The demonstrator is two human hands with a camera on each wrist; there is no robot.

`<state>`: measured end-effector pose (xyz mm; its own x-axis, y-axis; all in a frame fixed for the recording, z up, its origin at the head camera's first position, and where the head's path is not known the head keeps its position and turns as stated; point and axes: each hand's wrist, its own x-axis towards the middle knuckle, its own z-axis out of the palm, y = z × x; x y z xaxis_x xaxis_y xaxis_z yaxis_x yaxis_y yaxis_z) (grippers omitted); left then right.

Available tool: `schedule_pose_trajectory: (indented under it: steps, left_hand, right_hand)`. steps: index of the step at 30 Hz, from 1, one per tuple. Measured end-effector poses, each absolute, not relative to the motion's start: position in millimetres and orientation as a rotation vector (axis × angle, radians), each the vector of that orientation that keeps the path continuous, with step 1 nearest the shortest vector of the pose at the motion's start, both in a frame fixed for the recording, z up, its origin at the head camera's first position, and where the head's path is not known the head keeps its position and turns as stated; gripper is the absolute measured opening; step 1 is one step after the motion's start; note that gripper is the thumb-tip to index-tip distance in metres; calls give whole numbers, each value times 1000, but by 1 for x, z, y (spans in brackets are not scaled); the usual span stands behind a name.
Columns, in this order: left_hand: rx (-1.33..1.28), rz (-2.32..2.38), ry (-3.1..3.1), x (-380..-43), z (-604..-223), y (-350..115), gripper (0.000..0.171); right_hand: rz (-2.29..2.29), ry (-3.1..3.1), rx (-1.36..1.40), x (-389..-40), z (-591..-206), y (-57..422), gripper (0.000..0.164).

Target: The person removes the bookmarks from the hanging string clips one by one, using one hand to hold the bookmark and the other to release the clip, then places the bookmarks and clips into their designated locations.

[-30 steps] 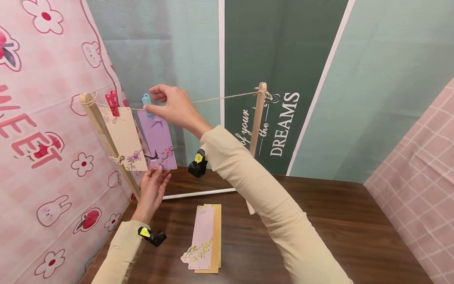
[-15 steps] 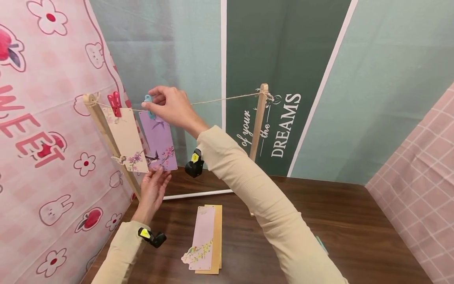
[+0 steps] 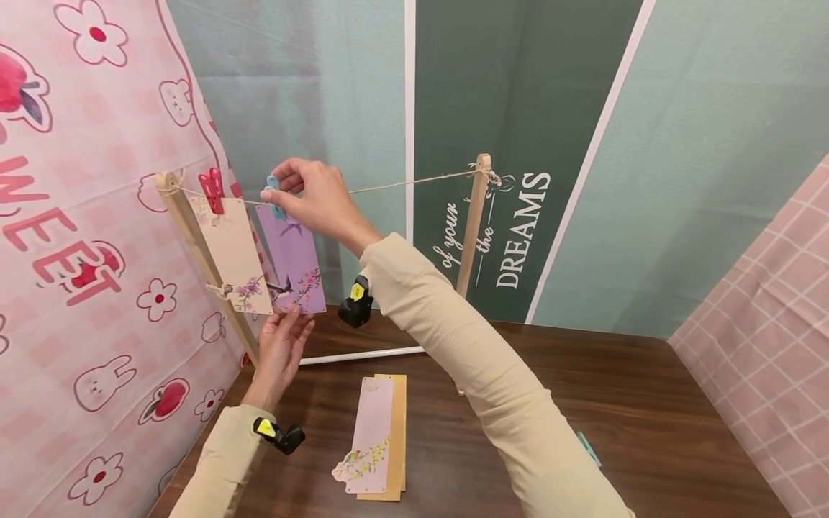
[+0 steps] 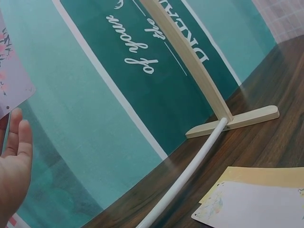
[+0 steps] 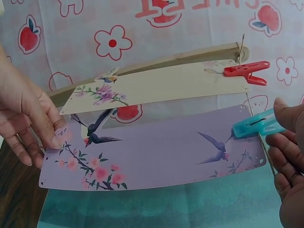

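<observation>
My right hand (image 3: 317, 200) pinches a light blue clothespin (image 5: 254, 124) between thumb and fingers. This clothespin sits over the top edge of a purple bookmark card (image 3: 291, 262) printed with swallows and pink blossoms, right at the twine (image 3: 401, 183). At the card's lower end, my left hand (image 3: 283, 347) holds the edge, its thumb on the printed face in the right wrist view. Beside it hangs a cream card (image 3: 229, 248), fixed to the twine by a red clothespin (image 3: 211, 191).
The twine runs between two wooden posts (image 3: 474, 223), joined low down by a white rod (image 3: 363, 355). A lilac card (image 3: 372, 432) lies over yellow ones (image 3: 397, 446) on the dark wood table (image 3: 648, 403). A teal clothespin (image 3: 589, 450) lies right of my sleeve.
My right thumb and fingers have drawn closer together on the blue clothespin. The teal clothespin on the table has come out from behind my right sleeve. My left hand stays at the card's lower end.
</observation>
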<state>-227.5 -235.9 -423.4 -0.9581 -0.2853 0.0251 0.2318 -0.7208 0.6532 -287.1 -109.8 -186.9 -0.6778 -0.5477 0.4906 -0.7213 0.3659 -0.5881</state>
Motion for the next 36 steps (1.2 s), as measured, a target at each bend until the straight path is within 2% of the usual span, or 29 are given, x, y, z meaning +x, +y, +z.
schedule_pose_trajectory:
  steps: [8,15,29,36]
  left_hand:
    - [115,-2672,-1052,-225,-422,-235,7]
    - [115,-2643,-1073,-224,-422,-233,16]
    - [111,-2622,-1066,-222,-423,-230,10]
    - [56,-2617,-1063,-223,-425,-231,13]
  right_hand:
    - [1195,-2383,1153,-287,-187,-107,28]
    - [1208,-2360,1160,-287,-187,-104,25]
    - [1307,-2219,1166,-289,-190,-98,18]
    - [1324,-2117,1135,-291,-190,-98,18]
